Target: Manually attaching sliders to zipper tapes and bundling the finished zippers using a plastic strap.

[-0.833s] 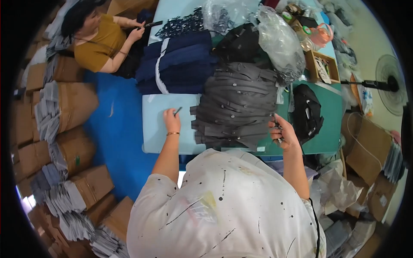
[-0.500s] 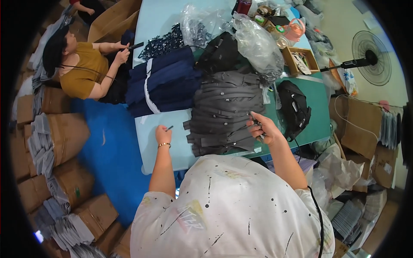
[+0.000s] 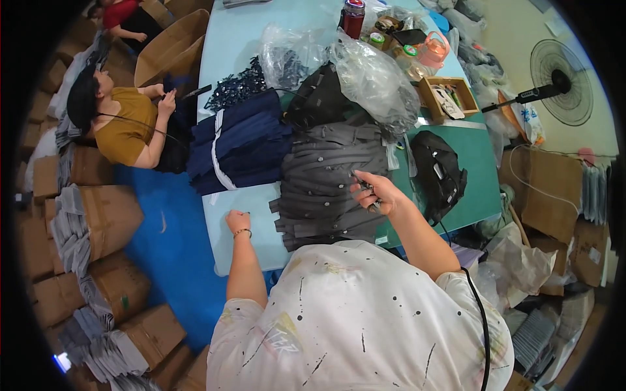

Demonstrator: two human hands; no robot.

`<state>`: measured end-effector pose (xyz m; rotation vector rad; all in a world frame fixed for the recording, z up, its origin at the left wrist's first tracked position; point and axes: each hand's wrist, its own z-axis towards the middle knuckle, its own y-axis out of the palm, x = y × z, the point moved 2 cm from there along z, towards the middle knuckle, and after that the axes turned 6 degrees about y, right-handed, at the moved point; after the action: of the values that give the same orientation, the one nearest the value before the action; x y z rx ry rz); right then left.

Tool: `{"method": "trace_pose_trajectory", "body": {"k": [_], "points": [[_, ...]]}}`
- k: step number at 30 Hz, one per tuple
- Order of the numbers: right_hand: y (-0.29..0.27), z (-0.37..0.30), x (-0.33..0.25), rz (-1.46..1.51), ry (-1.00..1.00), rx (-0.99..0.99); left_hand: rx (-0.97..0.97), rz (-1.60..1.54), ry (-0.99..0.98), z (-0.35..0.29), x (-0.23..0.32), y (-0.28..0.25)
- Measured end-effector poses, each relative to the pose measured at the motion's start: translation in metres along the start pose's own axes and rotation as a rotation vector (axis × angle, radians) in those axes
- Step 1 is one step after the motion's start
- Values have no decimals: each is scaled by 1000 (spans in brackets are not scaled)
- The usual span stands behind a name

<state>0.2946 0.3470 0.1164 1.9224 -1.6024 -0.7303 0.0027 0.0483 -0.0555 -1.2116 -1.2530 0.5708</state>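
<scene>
Dark grey fabric strips (image 3: 319, 195) lie overlapped in a pile before me, with small shiny round spots like buttons along them. Over the pile's right side, my right hand (image 3: 381, 193) is closed around several small dark, shiny pieces (image 3: 366, 187), whose kind I cannot make out. Left of the pile, my left hand (image 3: 238, 221) is curled closed above the pale blue tabletop (image 3: 251, 251); whatever its fingers hold, if anything, is hidden. Beyond it lies a navy fabric bundle (image 3: 254, 140), with a white strip (image 3: 218, 150) across it.
A black bag (image 3: 438, 173) lies on the green surface (image 3: 473, 169) at right. Farther back are clear plastic bags (image 3: 378, 78), small dark pieces (image 3: 238, 88) and a wooden box (image 3: 450, 98). A co-worker (image 3: 127, 124) is at the table's left. Cartons (image 3: 111, 218) line the left.
The small greenish thing that stuck out of my left hand no longer shows. My right hand stays over the grey strips, still closed. The whole view has shifted slightly.
</scene>
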Motion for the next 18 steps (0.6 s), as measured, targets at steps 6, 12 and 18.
{"method": "trace_pose_trajectory", "body": {"k": [6,12,18], "points": [[-12,0,-14,27,1,0,-7,5,-68,-12,5,-5],[5,3,-19,-9,3,37,31,88,-54,-13,-6,-3],[10,14,-29,-37,-39,-14,-44,-248,-265,-10,-13,-4]]}}
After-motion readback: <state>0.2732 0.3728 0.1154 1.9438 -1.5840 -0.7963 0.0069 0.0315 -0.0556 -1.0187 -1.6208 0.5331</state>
